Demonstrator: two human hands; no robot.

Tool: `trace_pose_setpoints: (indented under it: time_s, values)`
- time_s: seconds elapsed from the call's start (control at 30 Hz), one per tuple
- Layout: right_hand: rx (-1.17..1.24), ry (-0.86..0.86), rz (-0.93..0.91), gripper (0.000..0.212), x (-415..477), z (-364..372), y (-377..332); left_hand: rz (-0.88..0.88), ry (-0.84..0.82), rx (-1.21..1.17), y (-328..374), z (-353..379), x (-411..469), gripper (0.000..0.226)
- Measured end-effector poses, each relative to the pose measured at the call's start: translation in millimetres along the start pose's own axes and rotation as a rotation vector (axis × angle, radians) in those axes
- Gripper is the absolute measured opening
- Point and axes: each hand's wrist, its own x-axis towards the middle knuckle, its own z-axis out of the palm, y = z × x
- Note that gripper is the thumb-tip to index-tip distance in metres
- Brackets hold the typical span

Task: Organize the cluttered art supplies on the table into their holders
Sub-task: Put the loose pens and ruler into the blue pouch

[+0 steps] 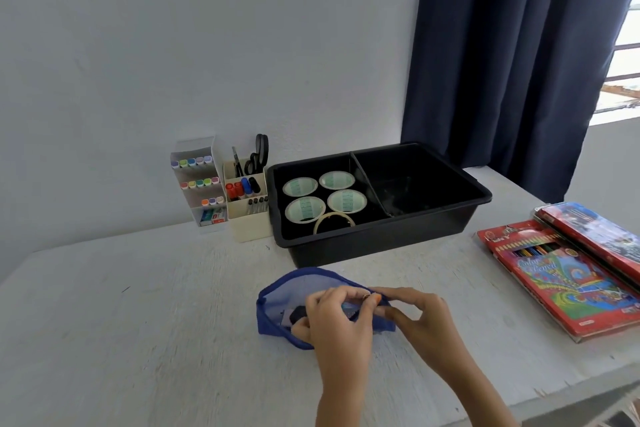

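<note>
A blue mesh zip pouch (291, 295) lies on the white table (138, 322) in front of me, with small dark items showing through the mesh. My left hand (337, 319) lies over the pouch and pinches its top edge near the zip. My right hand (412, 315) pinches the pouch's right end, fingers curled. A black divided bin (433, 218) stands behind; its left half holds several tape rolls (323, 199), its right half looks bare.
At the back left stand a clear marker rack (199, 180) and a cream organizer (247, 215) with markers and scissors (259, 152). Two red coloured-pencil boxes (568, 274) lie at the right table edge. A dark curtain (512, 52) hangs behind the bin.
</note>
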Motion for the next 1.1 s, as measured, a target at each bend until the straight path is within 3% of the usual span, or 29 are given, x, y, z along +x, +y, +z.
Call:
trace_pose_setpoints:
  time_s: [0.1, 0.2, 0.33, 0.4, 0.47, 0.57, 0.67, 0.97, 1.1]
  values:
    - [0.026, 0.057, -0.020, 0.035, -3.3, 1.9, -0.3, -0.022, 0.027, -0.050, -1.2, 1.6, -2.8, 0.019]
    - [0.095, 0.147, 0.023, 0.032, -6.5, 5.7, -0.1, -0.115, 0.122, 0.070, -0.8, -6.1, -1.1, 0.027]
    - [0.188, 0.268, 0.164, 0.020, -7.7, -10.8, 16.1, -0.217, 0.332, 0.165, -31.2, -36.1, 16.7, 0.016]
    - [0.234, 0.311, 0.200, 0.016, -7.8, -19.6, 25.6, -0.223, 0.392, 0.096, -50.7, -48.1, 25.8, 0.013]
    - [0.254, 0.335, 0.226, 0.013, -7.6, -18.6, 30.1, -0.206, 0.308, -0.134, -58.8, -47.5, 27.0, 0.013]
    - [0.331, 0.369, 0.297, 0.007, -7.3, -9.5, 32.0, -0.305, 0.025, -0.410, -58.8, -34.6, 19.7, 0.028]
    - [0.261, 0.324, 0.307, 0.013, -8.1, -5.9, 38.9, -0.362, -0.159, -0.412, -71.6, -19.8, 10.7, 0.049]
    - [0.048, 0.449, 0.383, 0.030, 13.4, 5.6, 41.9, -0.376, -0.037, -0.344, -75.6, -4.6, 25.2, 0.044]
    - [0.158, 0.531, 0.474, 0.029, 28.8, -1.2, 42.4, -0.395, -0.036, -0.339, -74.9, 7.0, 35.0, 0.047]
